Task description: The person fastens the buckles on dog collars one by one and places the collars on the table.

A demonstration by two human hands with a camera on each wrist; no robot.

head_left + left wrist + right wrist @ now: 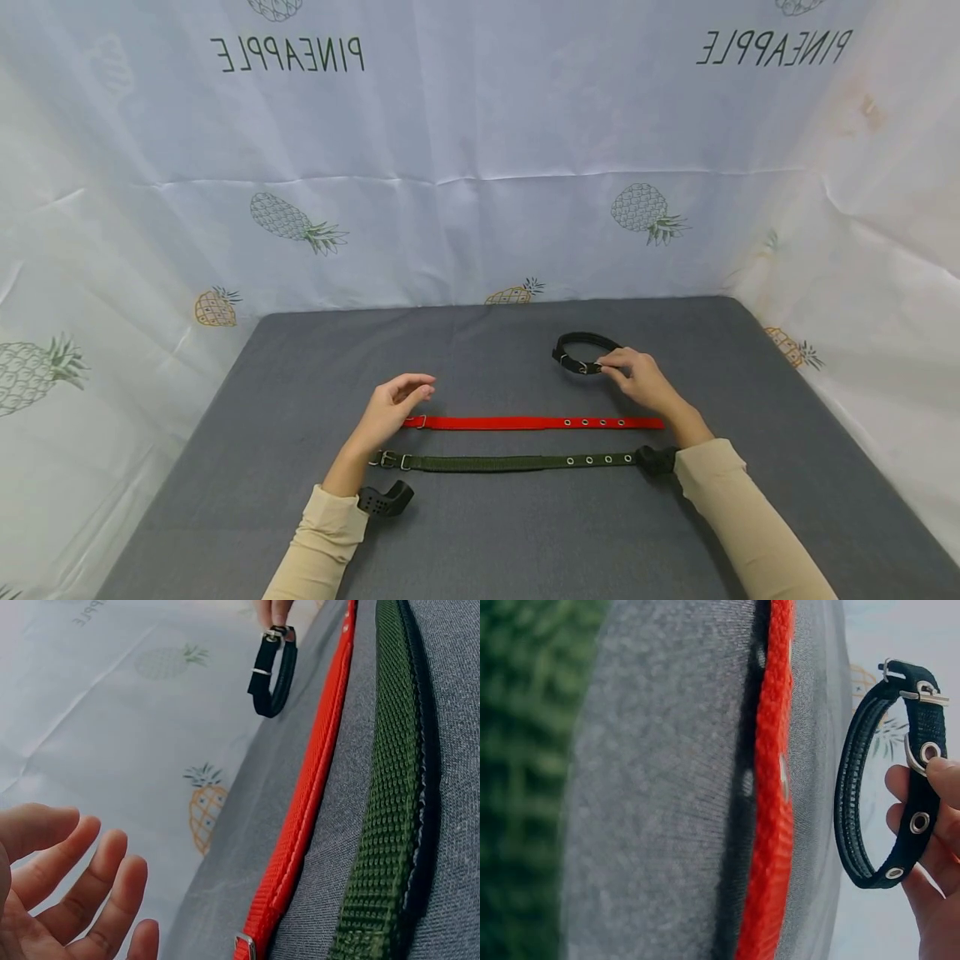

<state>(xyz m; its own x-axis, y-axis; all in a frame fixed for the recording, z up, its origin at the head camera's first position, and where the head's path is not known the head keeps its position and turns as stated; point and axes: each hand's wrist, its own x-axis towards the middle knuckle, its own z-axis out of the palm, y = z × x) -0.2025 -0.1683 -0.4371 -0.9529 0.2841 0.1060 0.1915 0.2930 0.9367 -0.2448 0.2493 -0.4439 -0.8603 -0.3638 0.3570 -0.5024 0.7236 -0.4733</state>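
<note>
Between thumb and fingers, my right hand [637, 377] pinches a black collar [564, 360] that is buckled into a loop. The right wrist view shows the collar's metal buckle [928, 693] and eyelets beside the thumb. My left hand [395, 406] hovers over the left end of a red collar [487, 423], its fingers loosely bent with nothing in them. That red collar lies straight and unbuckled. Nearer to me, a green collar [480, 463] is stretched out parallel to it, with a buckle at its left end and eyelets at its right.
Everything lies on a table with a grey cloth [480, 533]. A white curtain [465, 242] printed with pineapples hangs behind the table and at both sides. Each wrist carries a black camera mount [386, 498].
</note>
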